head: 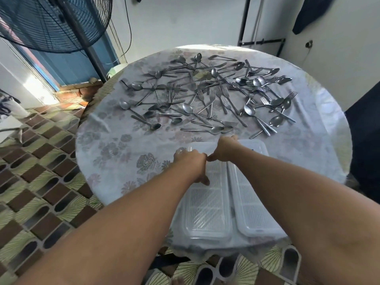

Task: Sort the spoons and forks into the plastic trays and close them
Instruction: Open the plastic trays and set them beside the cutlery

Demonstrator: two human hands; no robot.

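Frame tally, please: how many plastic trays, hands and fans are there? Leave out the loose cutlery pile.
Plastic trays: 2 (left tray, right tray)
Hands: 2 (left hand, right hand)
Fans: 1 (fan)
Total: 5

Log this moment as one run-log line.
phase: opening trays | left hand and right hand: on left tray far end | right tray: closed | cutlery: unsorted on table

Both arms outstretched — left hand [190, 161] and right hand [223, 150] touching.

Two bare forearms and hands [205, 161], sleeveless.
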